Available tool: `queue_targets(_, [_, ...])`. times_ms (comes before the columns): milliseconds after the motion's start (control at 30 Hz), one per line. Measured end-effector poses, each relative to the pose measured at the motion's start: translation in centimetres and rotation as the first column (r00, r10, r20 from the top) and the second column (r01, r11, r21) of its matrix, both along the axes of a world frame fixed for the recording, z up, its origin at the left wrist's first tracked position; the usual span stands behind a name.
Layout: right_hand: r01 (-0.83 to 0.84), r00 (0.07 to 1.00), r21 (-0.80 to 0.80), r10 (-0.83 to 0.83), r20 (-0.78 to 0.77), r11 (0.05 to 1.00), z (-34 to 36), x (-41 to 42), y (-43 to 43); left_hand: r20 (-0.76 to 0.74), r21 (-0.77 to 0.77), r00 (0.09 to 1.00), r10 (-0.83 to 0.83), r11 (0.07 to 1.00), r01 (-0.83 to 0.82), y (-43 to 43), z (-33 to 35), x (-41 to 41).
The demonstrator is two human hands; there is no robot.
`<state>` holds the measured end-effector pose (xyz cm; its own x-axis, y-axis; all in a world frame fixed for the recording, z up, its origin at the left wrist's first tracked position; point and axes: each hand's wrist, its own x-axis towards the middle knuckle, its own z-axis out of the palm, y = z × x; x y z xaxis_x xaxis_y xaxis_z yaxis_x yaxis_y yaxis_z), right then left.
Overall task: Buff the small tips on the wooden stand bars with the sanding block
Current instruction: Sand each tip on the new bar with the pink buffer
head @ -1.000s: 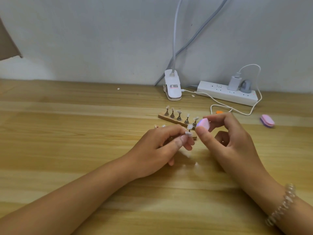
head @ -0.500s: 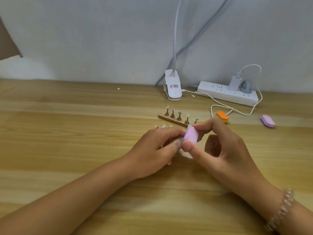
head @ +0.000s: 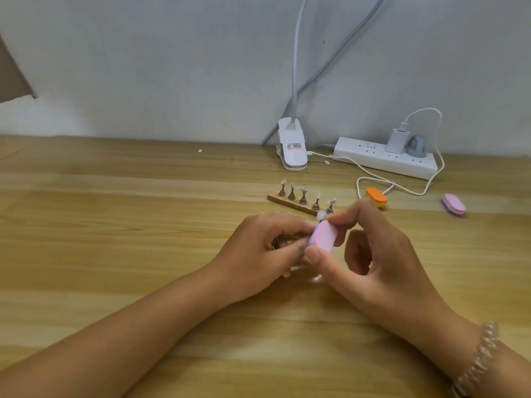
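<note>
Bare left forearm [head: 120, 337], bare right forearm [head: 448, 334], bracelet [head: 482, 354] of pale, possibly clear glassy beads circling the right wrist

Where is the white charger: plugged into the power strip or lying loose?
Plugged in: the white charger stands seated in the power strip.

This looks like a home nail-craft corner, though the narrow view leaves that open. A pale wood-grain desk [head: 115, 254] fills the lower frame and meets a plain painted wall [head: 143, 67]. At upper centre a white clip-on lamp base [head: 291, 145] sits by the wall, its gooseneck rising out of frame. To its right lies a white power strip [head: 373, 158] with a charger [head: 396, 139] plugged in and a thin white cable [head: 431, 179] looping forward. At centre a wooden stand bar [head: 290, 203] carries small tips [head: 303, 189]. An orange buffing block [head: 376, 196] and a pink buffing block [head: 454, 204] lie at centre right.
</note>
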<state>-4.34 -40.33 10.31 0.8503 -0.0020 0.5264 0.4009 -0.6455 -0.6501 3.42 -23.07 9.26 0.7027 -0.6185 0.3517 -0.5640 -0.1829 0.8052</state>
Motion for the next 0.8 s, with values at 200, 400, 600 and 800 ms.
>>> queue_targets(200, [0.058, 0.998, 0.103, -0.054, -0.043, 0.993, 0.18, 0.59, -0.71, 0.052, -0.019, 0.999, 0.007, 1.000, -0.006, -0.15, 0.16, -0.16])
queue_targets(400, [-0.024, 0.998, 0.065, 0.028, -0.057, 0.998, 0.16, 0.31, -0.32, 0.067, 0.004, 0.998, 0.014, 1.000, -0.014, -0.15, 0.15, -0.06])
queue_targets(600, [0.011, 1.000, -0.026, -0.011, 0.002, 1.000, 0.02, 0.23, -0.34, 0.067, -0.027, 0.998, 0.006, 1.000, -0.004, -0.12, 0.17, -0.23])
queue_targets(800, [0.021, 0.999, 0.056, -0.020, -0.030, 0.998, 0.14, 0.58, -0.74, 0.084, -0.025, 0.996, 0.017, 1.000, -0.014, -0.16, 0.22, -0.21])
